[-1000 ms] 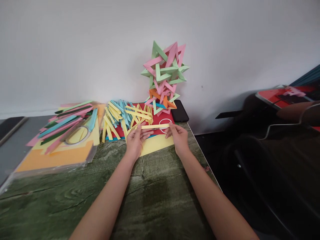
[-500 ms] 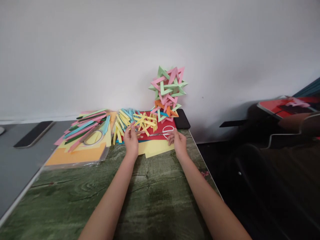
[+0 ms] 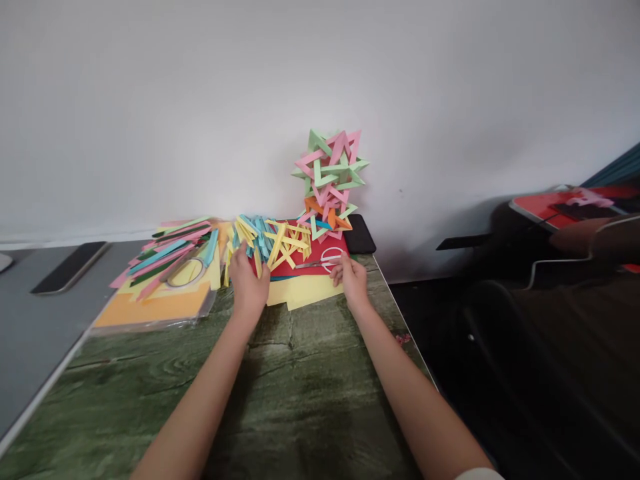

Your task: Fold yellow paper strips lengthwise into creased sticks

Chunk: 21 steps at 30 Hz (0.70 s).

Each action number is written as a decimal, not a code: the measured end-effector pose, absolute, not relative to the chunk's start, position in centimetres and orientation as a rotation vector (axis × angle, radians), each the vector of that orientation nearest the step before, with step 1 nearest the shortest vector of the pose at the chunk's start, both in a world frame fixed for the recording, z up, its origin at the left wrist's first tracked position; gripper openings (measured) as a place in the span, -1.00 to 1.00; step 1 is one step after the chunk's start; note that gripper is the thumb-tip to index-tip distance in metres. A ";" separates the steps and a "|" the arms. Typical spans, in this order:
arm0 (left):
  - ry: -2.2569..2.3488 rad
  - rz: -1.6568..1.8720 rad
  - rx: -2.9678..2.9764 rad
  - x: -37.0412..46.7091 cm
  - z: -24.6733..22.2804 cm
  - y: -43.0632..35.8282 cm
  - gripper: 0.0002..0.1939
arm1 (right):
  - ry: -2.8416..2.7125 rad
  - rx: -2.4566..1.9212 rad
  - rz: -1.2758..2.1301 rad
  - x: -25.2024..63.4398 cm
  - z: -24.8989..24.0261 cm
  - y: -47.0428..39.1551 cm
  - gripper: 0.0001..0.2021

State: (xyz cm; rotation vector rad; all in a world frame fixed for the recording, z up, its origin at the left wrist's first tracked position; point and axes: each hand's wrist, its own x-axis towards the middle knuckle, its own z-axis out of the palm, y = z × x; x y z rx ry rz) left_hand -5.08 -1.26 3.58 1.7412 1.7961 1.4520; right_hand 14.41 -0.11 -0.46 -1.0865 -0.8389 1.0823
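Resting on the loose heap of folded yellow and blue paper strips [image 3: 265, 240], the left hand [image 3: 247, 283] has its fingers spread, clamped on nothing I can make out. The right hand [image 3: 353, 277] lies loosely curled just beside the white-handled scissors [image 3: 325, 260] on the red paper sheet [image 3: 300, 257]. Behind stands a finished pink and green woven paper star [image 3: 330, 167]; many strips appear unassembled.

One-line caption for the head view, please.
Left hand reaches yellow paper strips; right hand rests by scissors.
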 end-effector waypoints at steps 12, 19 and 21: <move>1.846 0.741 2.395 -1.6 1.1 -6.1 -0.69 | -0.728 -1.130 0.821 14.9 -0.8 -0.3 -0.60; 1.813 0.581 2.686 -2.3 0.8 -5.8 -0.76 | -0.758 -1.316 0.450 15.9 -1.6 0.0 -0.51; 1.751 0.519 2.791 -2.2 0.8 -5.8 -0.76 | -0.830 -1.353 0.368 16.0 -1.3 -0.5 -0.51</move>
